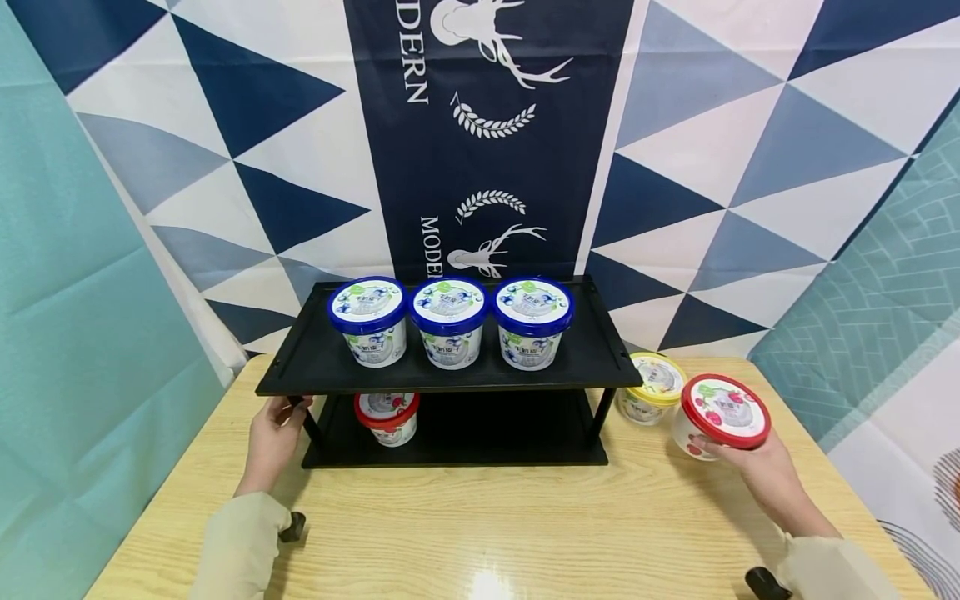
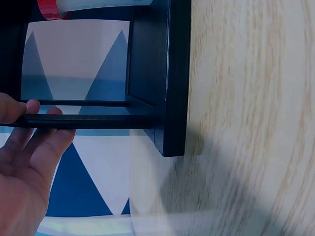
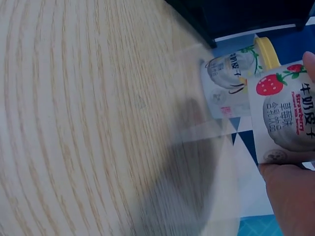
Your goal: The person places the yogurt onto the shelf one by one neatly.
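My left hand [image 1: 273, 443] grips the front left post [image 2: 88, 121] of a black two-tier shelf [image 1: 457, 384]; in the left wrist view the fingers of this hand [image 2: 34, 152] curl round the post. At the right, my right hand [image 1: 768, 479] holds a red-lidded strawberry tub [image 1: 726, 414], tilted slightly, above the table. In the right wrist view, the hand [image 3: 293, 194] has this tub [image 3: 283, 115] between thumb and fingers. A yellow-lidded tub [image 1: 651, 389] stands just left of it, beside the shelf. Another red-lidded tub [image 1: 387, 417] is on the lower tier, at the left.
Three blue-lidded tubs stand in a row on the upper tier: left [image 1: 369, 321], middle [image 1: 450, 322] and right [image 1: 532, 322]. The shelf stands at the back of the wooden table [image 1: 450, 533], against a patterned cloth [image 1: 480, 167].
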`<state>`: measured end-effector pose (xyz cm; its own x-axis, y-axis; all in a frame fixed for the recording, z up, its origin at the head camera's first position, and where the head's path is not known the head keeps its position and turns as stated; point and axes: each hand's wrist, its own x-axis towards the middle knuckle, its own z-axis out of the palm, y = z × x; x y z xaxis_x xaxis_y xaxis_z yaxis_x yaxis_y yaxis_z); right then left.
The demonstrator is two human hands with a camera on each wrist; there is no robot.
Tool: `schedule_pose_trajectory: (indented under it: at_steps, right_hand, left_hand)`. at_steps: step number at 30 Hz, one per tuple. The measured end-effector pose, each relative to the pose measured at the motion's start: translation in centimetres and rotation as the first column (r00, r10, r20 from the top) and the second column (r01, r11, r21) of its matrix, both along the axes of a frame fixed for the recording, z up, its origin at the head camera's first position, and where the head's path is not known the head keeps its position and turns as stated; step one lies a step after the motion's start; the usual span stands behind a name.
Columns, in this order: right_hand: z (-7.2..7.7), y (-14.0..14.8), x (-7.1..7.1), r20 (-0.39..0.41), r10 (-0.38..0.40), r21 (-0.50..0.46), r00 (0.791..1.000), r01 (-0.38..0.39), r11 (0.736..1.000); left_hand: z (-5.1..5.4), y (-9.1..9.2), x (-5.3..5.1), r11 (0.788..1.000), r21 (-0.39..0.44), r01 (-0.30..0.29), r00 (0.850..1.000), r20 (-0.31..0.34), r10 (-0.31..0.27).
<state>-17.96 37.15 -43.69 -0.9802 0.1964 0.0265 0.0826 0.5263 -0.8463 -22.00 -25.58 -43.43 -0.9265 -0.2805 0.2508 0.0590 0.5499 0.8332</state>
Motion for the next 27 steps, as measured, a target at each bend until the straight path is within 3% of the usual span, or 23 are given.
schedule_pose_trajectory:
  at_steps: [7, 19, 27]
  right_hand:
    - [0.4, -0.3, 0.4, -0.043, 0.092, -0.056, 0.995, -0.095, 0.994]
    - [1.5, -1.2, 0.6, 0.083, 0.166, 0.049, 0.983, -0.171, 0.984]
    - [2.2, -1.8, 1.0, 0.089, 0.228, 0.035, 0.969, -0.232, 0.972]
  left_hand:
    - [0.0, 0.0, 0.0, 1.000, -0.015, -0.005, 1.000, 0.023, 0.005]
    - [0.1, 0.0, 0.1, 1.000, -0.017, -0.003, 0.999, 0.032, 0.003]
    - [0.0, -0.1, 0.1, 1.000, -0.013, 0.009, 1.000, 0.025, -0.008]
